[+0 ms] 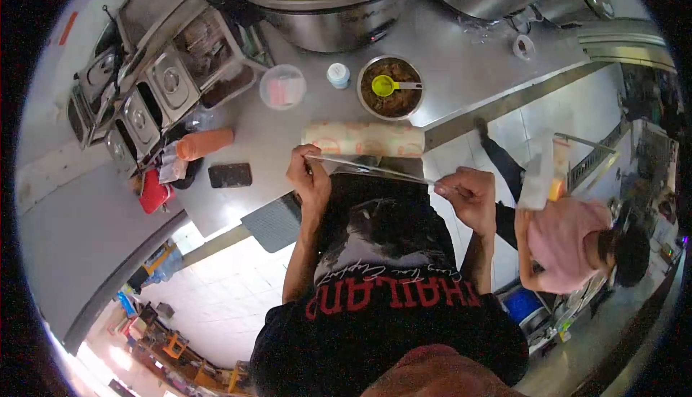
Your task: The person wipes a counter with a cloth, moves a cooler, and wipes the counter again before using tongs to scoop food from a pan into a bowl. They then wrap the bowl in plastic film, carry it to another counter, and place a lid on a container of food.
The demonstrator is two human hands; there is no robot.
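My left hand [310,177] pinches one end of a clear plastic film [375,169], held close in front of my black shirt. The other end is gripped between the thumb and fingers of my right hand [472,197], so the film's edge stretches between both hands. Just beyond it lies a pale roll with an orange and green print [364,139] at the counter's near edge. Behind the roll stands a steel bowl [391,106] of brown food, a green measuring spoon [384,86] resting on top. A small white-lidded jar [338,75] and a round plastic tub [282,87] stand to its left.
A large steel pot [331,19] stands at the back of the steel counter [461,65]. Lidded steel containers [171,80], orange cups [205,144] and a phone [231,175] are on the left. At right, a person in a pink shirt [566,246] works nearby.
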